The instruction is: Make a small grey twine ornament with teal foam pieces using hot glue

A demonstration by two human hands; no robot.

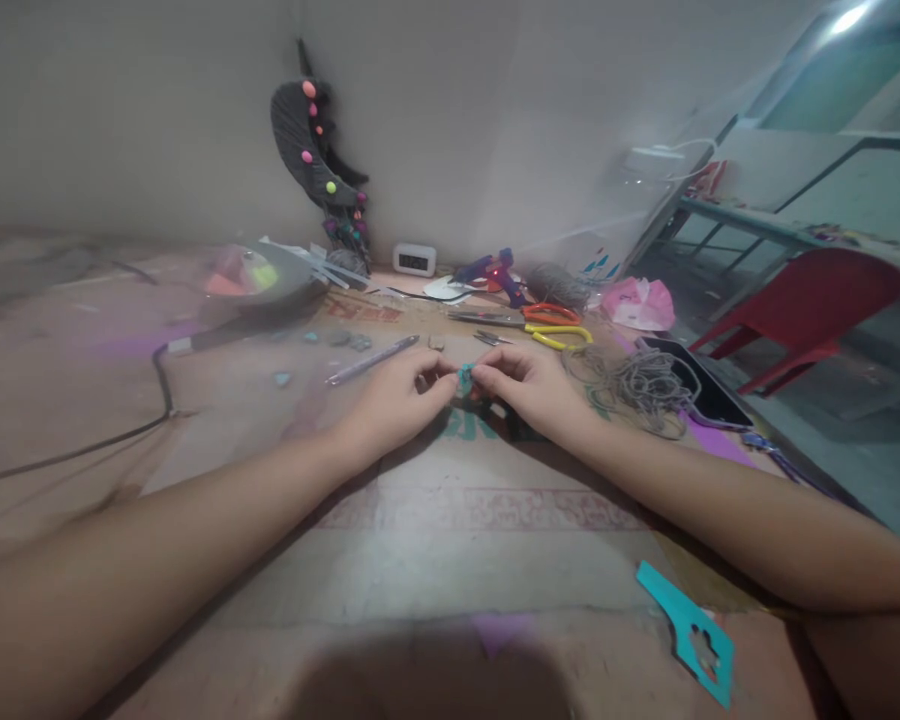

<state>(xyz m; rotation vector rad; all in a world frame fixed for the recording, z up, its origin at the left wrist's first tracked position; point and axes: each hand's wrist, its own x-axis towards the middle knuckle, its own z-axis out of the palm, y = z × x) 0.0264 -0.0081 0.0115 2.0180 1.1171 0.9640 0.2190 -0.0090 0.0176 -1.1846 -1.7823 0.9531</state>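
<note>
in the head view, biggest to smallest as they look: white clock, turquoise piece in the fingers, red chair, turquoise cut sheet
Red chair
Turquoise cut sheet, nearer the camera
White clock
Turquoise piece

Two bare forearms point(247, 515) narrow smoothly toward slender wrists point(354, 436) and bare hands point(403, 395).

Turquoise cut-out sheet point(685, 638), near-right corner of worktop point(52, 405): matt, smooth | tangled grey cord point(652, 388), right edge: matt, rough | white rectangular clock point(415, 260), far edge: smooth plastic

Teal on the tiny piece point(465, 380) and, near the front right corner of the worktop point(457, 580), the cut-out sheet point(682, 615); orange on the scissor handles point(531, 312); grey on the tangled string point(649, 385).
</note>
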